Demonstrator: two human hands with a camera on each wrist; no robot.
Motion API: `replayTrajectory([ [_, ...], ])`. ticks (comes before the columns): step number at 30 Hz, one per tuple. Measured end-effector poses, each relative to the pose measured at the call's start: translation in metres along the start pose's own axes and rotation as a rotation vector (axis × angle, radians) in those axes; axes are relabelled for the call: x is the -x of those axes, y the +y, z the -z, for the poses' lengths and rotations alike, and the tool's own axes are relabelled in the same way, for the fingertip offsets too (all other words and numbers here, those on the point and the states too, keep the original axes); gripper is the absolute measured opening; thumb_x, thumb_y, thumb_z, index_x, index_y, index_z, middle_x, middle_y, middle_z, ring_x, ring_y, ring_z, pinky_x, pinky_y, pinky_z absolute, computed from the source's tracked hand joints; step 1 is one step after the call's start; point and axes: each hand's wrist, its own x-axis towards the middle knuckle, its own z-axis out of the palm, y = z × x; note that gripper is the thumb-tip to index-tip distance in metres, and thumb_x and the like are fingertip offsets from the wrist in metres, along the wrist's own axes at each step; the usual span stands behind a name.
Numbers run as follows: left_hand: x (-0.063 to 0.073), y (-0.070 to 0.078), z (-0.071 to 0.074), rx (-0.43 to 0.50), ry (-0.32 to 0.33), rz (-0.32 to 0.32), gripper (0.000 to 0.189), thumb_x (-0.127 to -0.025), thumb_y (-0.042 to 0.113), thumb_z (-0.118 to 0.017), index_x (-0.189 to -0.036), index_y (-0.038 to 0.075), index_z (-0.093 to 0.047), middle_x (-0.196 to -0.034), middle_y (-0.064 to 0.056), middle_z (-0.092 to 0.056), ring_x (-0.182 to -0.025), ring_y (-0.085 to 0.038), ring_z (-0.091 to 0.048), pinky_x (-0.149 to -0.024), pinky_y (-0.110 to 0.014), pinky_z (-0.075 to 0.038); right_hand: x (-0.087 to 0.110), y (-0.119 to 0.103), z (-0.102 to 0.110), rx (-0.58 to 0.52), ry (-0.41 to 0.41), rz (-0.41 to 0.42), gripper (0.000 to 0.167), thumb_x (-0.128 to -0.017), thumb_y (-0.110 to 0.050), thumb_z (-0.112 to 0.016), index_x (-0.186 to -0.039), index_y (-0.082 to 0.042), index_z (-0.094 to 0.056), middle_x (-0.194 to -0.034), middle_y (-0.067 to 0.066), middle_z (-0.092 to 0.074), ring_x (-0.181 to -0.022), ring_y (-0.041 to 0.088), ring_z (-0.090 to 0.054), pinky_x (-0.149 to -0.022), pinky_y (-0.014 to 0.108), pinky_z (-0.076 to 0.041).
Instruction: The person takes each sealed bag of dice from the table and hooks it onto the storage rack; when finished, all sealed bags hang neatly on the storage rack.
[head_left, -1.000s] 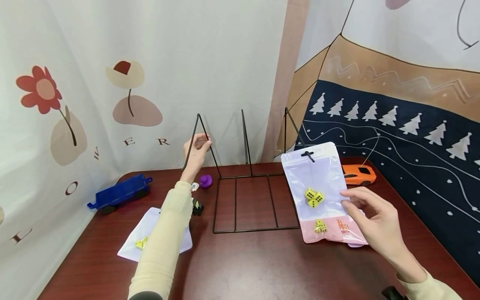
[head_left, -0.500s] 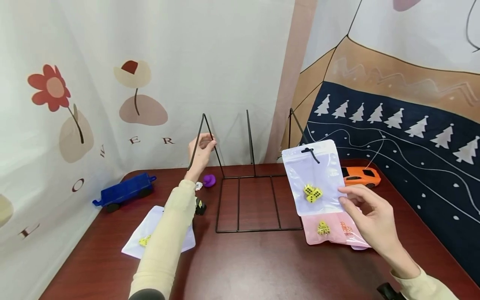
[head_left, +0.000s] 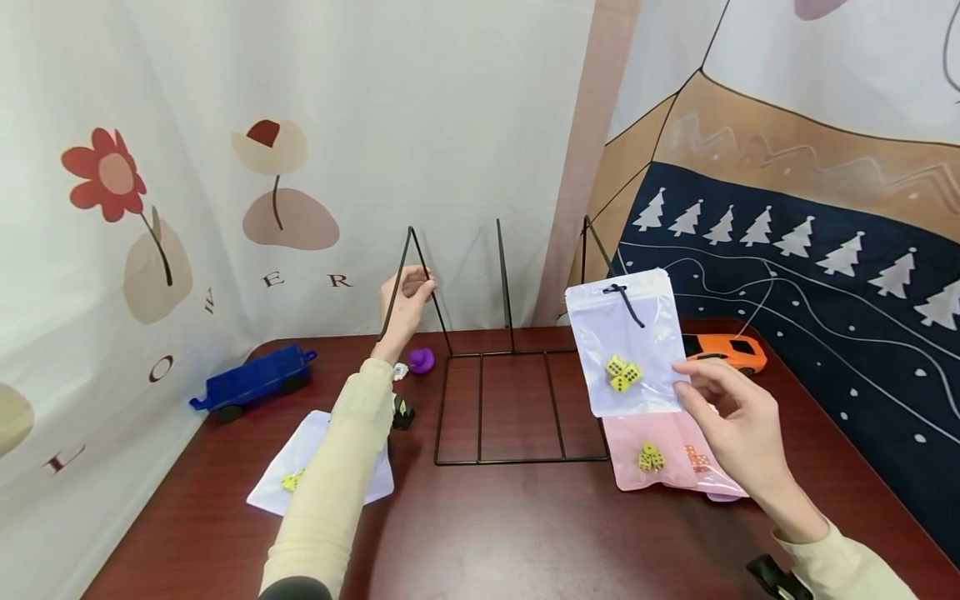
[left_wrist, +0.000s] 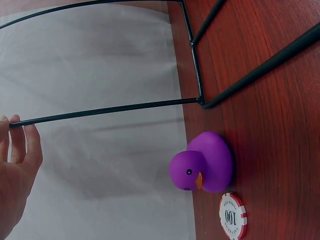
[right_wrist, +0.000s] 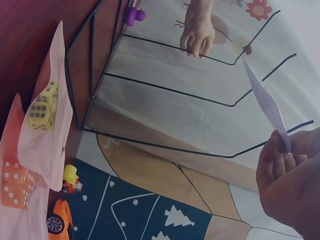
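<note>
Pinching the right edge of the lavender bag (head_left: pixel 636 340) between thumb and fingers, our right grip (head_left: pixel 735 429) holds it at the right-hand prong (head_left: pixel 632 306) of the wire rack (head_left: pixel 480 408), while our left grip (head_left: pixel 405 304) clasps the rack's left upright. We judge this as threading: the prong's tip appears to poke through the bag's hanging slot (head_left: pixel 607 291), so we do best easing the bag back along it, keeping the slot square and the rack steady. The bag looks glossy, flat and slightly tilted, yellow dice (head_left: pixel 622 372) showing low on its face. Beneath it, pink bags (head_left: pixel 628 467) show beside the rack's base; near the rack's left side, a purple duck (head_left: pixel 422 361) sits on the worktop (head_left: pixel 510 533)
</note>
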Motion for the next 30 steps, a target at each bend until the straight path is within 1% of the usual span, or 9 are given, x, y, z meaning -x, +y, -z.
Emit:
replayTrajectory([
  [4, 0.0, -0.001, -0.001, -0.002, 0.003, 0.0, 0.018, -0.087, -0.003, -0.065, -0.103, -0.01, -0.062, -0.099, -0.031, -0.062, -0.09, -0.044, -0.063, -0.075, -0.038, -0.056, -0.002, 0.0, -0.002, 0.0, 0.013, 0.009, 0.039, -0.072, 0.027, -0.063, -0.106, 0.008, -0.065, -0.094, 0.005, -0.061, -0.069, 0.007, -0.052, -0.052, 0.013, -0.042],
  [5, 0.0, -0.002, -0.001, -0.001, 0.007, 0.001, 0.017, -0.087, -0.003, -0.065, -0.103, -0.008, -0.062, -0.099, -0.031, -0.062, -0.089, -0.043, -0.064, -0.074, -0.035, -0.056, -0.003, -0.002, -0.003, -0.002, 0.015, 0.009, 0.039, -0.072, 0.028, -0.063, -0.106, 0.008, -0.065, -0.093, 0.006, -0.061, -0.069, 0.007, -0.051, -0.053, 0.013, -0.042],
  [9, -0.002, -0.008, 0.0, 0.013, 0.027, 0.004, 0.016, -0.086, -0.005, -0.065, -0.102, -0.008, -0.062, -0.097, -0.027, -0.063, -0.084, -0.028, -0.068, -0.073, -0.031, -0.056, -0.008, -0.014, -0.005, 0.0, 0.025, 0.012, 0.036, -0.074, 0.027, -0.062, -0.105, 0.009, -0.064, -0.087, 0.009, -0.06, -0.069, 0.007, -0.051, -0.054, 0.012, -0.042],
  [12, -0.002, -0.013, 0.0, 0.02, 0.032, 0.01, 0.018, -0.086, -0.006, -0.064, -0.104, -0.01, -0.061, -0.095, -0.02, -0.065, -0.082, -0.02, -0.068, -0.075, -0.034, -0.056, -0.013, -0.023, -0.007, -0.007, 0.032, 0.015, 0.033, -0.075, 0.025, -0.062, -0.105, 0.01, -0.064, -0.083, 0.011, -0.06, -0.068, 0.007, -0.051, -0.052, 0.013, -0.041],
  [15, -0.002, -0.012, 0.0, 0.027, 0.026, 0.011, 0.02, -0.087, -0.005, -0.065, -0.105, -0.011, -0.06, -0.094, -0.017, -0.065, -0.083, -0.025, -0.068, -0.076, -0.035, -0.056, -0.015, -0.026, -0.008, -0.016, 0.037, 0.013, 0.032, -0.076, 0.025, -0.061, -0.104, 0.011, -0.064, -0.08, 0.012, -0.059, -0.066, 0.008, -0.05, -0.05, 0.015, -0.039],
  [18, 0.001, -0.006, -0.001, 0.038, 0.02, 0.008, 0.02, -0.087, -0.004, -0.065, -0.105, -0.011, -0.06, -0.096, -0.022, -0.064, -0.087, -0.038, -0.065, -0.076, -0.037, -0.056, -0.017, -0.026, -0.009, -0.027, 0.037, 0.003, 0.032, -0.076, 0.025, -0.061, -0.105, 0.011, -0.064, -0.078, 0.013, -0.059, -0.065, 0.009, -0.049, -0.05, 0.015, -0.039],
  [20, 0.001, -0.004, -0.001, 0.04, 0.014, 0.008, 0.018, -0.087, -0.003, -0.065, -0.104, -0.009, -0.061, -0.098, -0.027, -0.062, -0.089, -0.043, -0.063, -0.077, -0.038, -0.056, -0.018, -0.025, -0.01, -0.03, 0.037, -0.003, 0.032, -0.077, 0.025, -0.061, -0.105, 0.011, -0.063, -0.077, 0.013, -0.058, -0.065, 0.009, -0.049, -0.051, 0.014, -0.04],
  [24, 0.002, -0.004, -0.002, 0.038, 0.012, 0.016, 0.016, -0.088, 0.0, -0.066, -0.103, -0.005, -0.063, -0.102, -0.032, -0.06, -0.09, -0.042, -0.063, -0.078, -0.042, -0.055, -0.021, -0.025, -0.013, -0.038, 0.033, -0.018, 0.03, -0.079, 0.023, -0.061, -0.106, 0.012, -0.062, -0.076, 0.015, -0.057, -0.065, 0.01, -0.049, -0.053, 0.013, -0.041],
  [30, 0.003, -0.003, -0.001, 0.029, 0.01, 0.023, 0.017, -0.088, 0.001, -0.066, -0.103, -0.006, -0.062, -0.103, -0.033, -0.059, -0.09, -0.041, -0.064, -0.079, -0.043, -0.054, -0.025, -0.024, -0.017, -0.062, 0.038, -0.016, 0.027, -0.08, 0.022, -0.06, -0.105, 0.013, -0.062, -0.073, 0.016, -0.057, -0.062, 0.011, -0.048, -0.052, 0.013, -0.042],
])
